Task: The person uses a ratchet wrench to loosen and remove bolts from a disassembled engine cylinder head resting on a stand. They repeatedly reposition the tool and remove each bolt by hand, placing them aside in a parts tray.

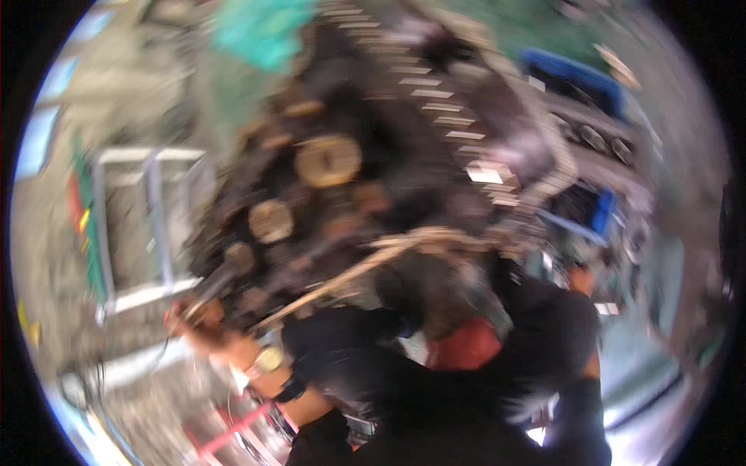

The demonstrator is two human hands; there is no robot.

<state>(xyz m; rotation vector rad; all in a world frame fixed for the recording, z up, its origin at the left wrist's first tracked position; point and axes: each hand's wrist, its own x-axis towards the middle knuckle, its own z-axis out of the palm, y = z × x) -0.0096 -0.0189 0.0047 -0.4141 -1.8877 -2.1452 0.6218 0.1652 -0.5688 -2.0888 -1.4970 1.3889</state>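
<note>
Motion smears the whole head view. My left hand [203, 325] reaches out to the lower left, with a watch [269, 359] on its wrist. It is beside the near left edge of a large dark machine [373, 116], which looks like an engine with round tan discs [329, 161]. Its fingers are too blurred to show whether they hold anything. What looks like my right hand [580, 279] is a small patch of skin at the right, near metal parts; its fingers cannot be made out. A tan hose or cable [350, 273] runs along the machine's near side.
A pale metal frame [159, 225] stands on the floor at the left. Blue bins [579, 81] with dark contents are at the right. A red frame [241, 435] is at lower left, and green sheeting [260, 31] lies at the far side. Something red [466, 344] is close to my body.
</note>
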